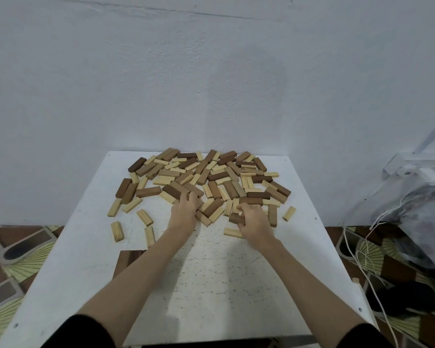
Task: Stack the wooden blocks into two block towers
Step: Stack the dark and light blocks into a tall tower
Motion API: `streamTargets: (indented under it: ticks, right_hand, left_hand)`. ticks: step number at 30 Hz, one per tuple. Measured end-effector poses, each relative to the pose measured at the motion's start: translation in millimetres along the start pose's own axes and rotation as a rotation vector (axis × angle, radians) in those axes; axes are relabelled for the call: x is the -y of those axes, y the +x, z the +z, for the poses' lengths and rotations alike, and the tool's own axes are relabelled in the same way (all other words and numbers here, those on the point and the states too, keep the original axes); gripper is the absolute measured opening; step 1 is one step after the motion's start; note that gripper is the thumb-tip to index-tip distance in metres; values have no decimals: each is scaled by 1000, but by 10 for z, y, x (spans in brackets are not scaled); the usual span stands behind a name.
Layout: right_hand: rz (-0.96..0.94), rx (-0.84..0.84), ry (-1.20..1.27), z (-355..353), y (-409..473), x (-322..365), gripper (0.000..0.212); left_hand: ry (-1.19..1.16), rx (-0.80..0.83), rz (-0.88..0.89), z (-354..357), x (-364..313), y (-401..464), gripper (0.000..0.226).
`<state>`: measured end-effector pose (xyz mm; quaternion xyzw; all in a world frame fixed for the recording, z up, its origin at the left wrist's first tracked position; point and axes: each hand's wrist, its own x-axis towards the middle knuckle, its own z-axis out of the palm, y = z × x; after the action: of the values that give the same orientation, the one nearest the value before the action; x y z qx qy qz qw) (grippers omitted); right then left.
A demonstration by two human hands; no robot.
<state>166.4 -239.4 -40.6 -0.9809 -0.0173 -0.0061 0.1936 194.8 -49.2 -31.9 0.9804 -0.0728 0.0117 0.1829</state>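
Head view: wooden blocks (206,177) strewn in a loose pile across far half of white desk (211,285). Left hand (182,212) at pile's near edge, fingers curled onto blocks. Right hand (254,219) gripping dark brown block (236,218), fingers clamped round it.

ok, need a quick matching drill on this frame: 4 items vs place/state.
1 left hand
2 right hand
3 white cable
4 dark blocks under the left forearm

a near left table edge
b grips a dark brown block
c on the patterned floor, right of the table
d fingers on the pile's near edge

Pairs: 1-d, 2-b, 3-c, 4-a
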Motion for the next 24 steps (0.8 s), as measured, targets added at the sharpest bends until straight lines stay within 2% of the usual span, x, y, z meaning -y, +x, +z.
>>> streamTargets:
  ticks: [2, 4, 8, 11, 15, 20, 24]
  right_hand:
    - [13, 1, 40, -28, 4, 4, 47]
    - [33, -1, 144, -62, 13, 44, 50]
    - [45, -4, 280, -116, 95, 181, 42]
    - [59, 33, 183, -137, 211, 312, 40]
    - [148, 113, 73, -63, 340, 459, 55]
    - [193, 115, -9, 58, 419, 535, 68]
    - [180, 144, -39, 66, 453, 574, 67]
  left_hand:
    - [-69, -7, -24, -37, -6, -34, 38]
    - [-121, -25, -46, -71, 9, -63, 44]
    - [-191, -81, -108, -162, 55, -133, 43]
    - [-276, -90, -117, -222, 87, -179, 38]
    - [-385, -89, -100, -265, 154, -190, 36]
    - [-393, -144, -56, -367, 159, -188, 42]
    - [-369, -129, -32, -381, 136, -173, 37]
